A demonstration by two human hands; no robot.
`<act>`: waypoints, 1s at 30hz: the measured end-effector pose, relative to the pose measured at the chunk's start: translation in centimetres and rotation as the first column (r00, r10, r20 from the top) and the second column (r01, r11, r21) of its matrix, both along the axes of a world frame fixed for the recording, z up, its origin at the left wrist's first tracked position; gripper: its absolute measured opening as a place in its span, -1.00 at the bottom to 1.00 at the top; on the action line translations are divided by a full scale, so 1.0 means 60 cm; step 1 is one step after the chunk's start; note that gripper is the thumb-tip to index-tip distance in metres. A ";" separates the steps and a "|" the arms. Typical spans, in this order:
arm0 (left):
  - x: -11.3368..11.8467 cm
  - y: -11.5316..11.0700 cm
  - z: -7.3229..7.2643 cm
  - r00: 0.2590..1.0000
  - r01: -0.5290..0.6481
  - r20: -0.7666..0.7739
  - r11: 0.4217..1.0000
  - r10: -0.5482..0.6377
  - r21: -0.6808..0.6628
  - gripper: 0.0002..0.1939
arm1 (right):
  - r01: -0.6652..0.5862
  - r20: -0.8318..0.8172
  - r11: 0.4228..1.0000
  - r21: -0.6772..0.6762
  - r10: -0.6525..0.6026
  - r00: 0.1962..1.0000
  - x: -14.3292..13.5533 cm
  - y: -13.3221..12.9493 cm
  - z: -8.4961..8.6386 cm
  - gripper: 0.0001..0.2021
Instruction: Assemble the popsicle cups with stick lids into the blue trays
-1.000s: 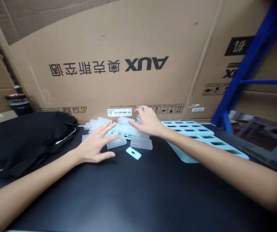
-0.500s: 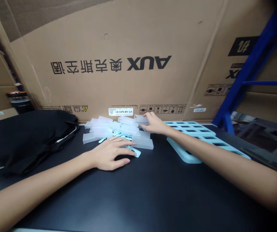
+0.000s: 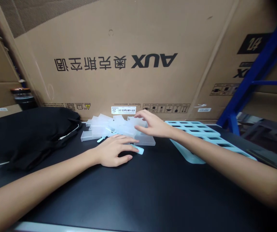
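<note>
Several translucent plastic cases (image 3: pixel 102 124) lie in a loose pile on the black table, with light blue pieces (image 3: pixel 101 139) among them. At the pile's near edge my left hand (image 3: pixel 118 149) rests with its fingers spread, its fingertips touching a light blue flat piece (image 3: pixel 139 150). My right hand (image 3: pixel 151 124) is over the right end of the pile, thumb and fingers apart, with nothing held between them. A light blue rack with rectangular slots (image 3: pixel 189 157) lies to the right, partly behind my right forearm.
A large cardboard box (image 3: pixel 119 87) stands behind the table (image 3: pixel 128 196). At the left are a black cloth bag (image 3: pixel 32 135) with a white cord and a dark jar (image 3: pixel 23 98). A blue metal frame (image 3: pixel 252 74) rises at the right.
My right hand has let go of a case at the pile's right end, and its fingers have opened. Cases there have shifted closer together. The view has moved slightly.
</note>
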State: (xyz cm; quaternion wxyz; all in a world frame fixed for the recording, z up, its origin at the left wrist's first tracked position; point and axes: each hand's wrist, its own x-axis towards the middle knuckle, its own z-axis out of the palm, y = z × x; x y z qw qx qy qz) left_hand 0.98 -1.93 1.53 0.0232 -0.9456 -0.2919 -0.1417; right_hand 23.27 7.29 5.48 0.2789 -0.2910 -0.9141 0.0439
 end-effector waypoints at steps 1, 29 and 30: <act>0.000 0.000 0.000 1.000 -0.007 -0.007 1.000 0.007 0.009 -0.64 | -0.062 0.066 0.998 0.029 0.060 0.996 0.001 -0.012 -0.001 -0.56; -0.028 -0.007 0.012 0.971 -0.230 -0.054 0.973 0.231 0.031 -0.54 | 0.052 0.326 0.906 0.420 -0.204 0.923 0.074 -0.030 -0.020 -0.65; -0.027 -0.007 0.012 0.972 -0.227 -0.049 0.974 0.228 0.024 -0.55 | 0.025 0.329 0.908 0.417 -0.177 0.928 0.070 -0.034 -0.020 -0.67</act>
